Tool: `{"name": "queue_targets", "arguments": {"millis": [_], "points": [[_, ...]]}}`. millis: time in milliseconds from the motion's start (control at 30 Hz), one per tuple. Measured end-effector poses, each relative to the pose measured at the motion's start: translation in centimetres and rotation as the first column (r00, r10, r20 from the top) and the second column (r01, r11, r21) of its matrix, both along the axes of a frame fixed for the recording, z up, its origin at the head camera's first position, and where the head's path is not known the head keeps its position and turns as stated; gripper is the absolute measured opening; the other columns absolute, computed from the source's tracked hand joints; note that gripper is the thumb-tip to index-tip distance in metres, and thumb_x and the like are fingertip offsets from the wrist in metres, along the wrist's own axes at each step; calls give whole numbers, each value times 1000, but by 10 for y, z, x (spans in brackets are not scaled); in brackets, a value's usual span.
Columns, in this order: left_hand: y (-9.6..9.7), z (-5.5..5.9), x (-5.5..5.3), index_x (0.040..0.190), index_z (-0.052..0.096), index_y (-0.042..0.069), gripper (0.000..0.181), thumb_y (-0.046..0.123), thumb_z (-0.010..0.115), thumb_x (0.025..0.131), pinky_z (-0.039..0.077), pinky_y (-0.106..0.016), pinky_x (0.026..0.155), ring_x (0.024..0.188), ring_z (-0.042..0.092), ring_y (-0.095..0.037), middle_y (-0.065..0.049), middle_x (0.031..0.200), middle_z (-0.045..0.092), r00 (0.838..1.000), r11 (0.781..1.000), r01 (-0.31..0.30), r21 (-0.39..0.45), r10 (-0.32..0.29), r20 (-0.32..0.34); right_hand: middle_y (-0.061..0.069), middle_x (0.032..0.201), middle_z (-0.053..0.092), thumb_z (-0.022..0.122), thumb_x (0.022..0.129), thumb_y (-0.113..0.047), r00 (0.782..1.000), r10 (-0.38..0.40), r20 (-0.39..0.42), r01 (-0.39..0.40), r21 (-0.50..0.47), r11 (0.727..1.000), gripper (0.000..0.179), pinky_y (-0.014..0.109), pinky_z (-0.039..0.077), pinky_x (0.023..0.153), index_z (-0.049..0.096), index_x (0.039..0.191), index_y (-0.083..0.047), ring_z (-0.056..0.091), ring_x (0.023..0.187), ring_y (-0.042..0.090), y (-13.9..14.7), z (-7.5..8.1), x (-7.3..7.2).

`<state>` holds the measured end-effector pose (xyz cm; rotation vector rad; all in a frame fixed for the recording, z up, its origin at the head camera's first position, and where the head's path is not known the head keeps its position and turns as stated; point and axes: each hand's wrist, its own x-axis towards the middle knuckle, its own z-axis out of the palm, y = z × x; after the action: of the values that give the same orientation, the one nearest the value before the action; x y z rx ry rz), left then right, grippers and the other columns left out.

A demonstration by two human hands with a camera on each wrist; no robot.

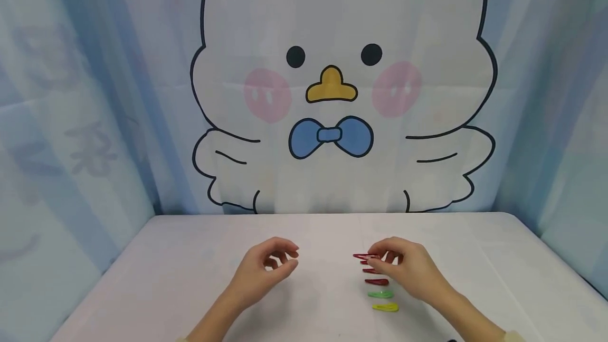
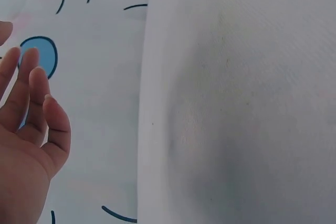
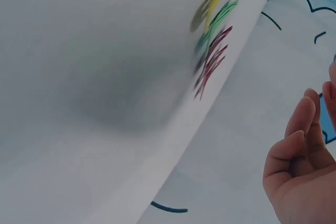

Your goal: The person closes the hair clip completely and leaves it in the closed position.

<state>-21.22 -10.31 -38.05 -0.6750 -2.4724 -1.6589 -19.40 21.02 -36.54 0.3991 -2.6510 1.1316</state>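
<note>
Snap hair clips lie in a column on the white table, right of centre in the head view. Nearest is a yellow clip [image 1: 386, 307], then a green clip [image 1: 381, 294] and a dark red clip [image 1: 377, 282]. Farther back are more red clips [image 1: 370, 271], partly hidden by my right hand [image 1: 410, 268]. That hand pinches a red hair clip [image 1: 361, 256] between thumb and fingers at the far end of the column. My left hand [image 1: 261, 273] hovers over the table to the left, fingers loosely bent and holding nothing. In the right wrist view, the pinched clip cannot be made out.
The white table [image 1: 190, 257] reaches back to a hanging cloth [image 1: 332, 183] printed with a chick wearing a blue bow tie. More pale blue cloth hangs at both sides. A small dark object [image 1: 452, 340] just shows at the bottom edge of the head view.
</note>
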Motion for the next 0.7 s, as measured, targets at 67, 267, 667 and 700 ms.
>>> {"name": "queue_targets", "arguments": {"millis": [67,267,667,700], "points": [[-2,-1,0,109,70,15,18,15,75,91,50,-28,76,88,59,-17,3,99,69,1000,1000,-7,-3,7,0,-11,82,63,82,85,-15,1000,-17,16,17,8,1000,13,26,45,61,75,95,-20,54,74,11,7,-2,-1],[-11,-3,4,109,70,17,19,14,75,91,50,-28,75,88,59,-16,5,99,68,998,997,-66,-41,66,-3,-9,81,63,81,86,-17,995,-27,101,23,32,999,11,26,44,61,75,95,-18,54,74,14,23,-8,-6],[-29,-4,10,113,68,20,27,15,78,88,52,-41,81,96,60,-23,7,105,67,980,969,-177,-174,157,-123,-4,81,59,83,84,-15,963,-105,247,72,138,988,11,25,45,63,74,90,-16,52,74,17,50,-22,-15],[-30,-4,11,114,68,20,28,16,79,88,51,-43,82,98,60,-22,8,107,67,977,964,-188,-186,165,-135,-4,81,59,83,84,-15,963,-102,251,67,144,987,11,26,44,63,74,89,-16,52,73,17,52,-23,-15]]}}
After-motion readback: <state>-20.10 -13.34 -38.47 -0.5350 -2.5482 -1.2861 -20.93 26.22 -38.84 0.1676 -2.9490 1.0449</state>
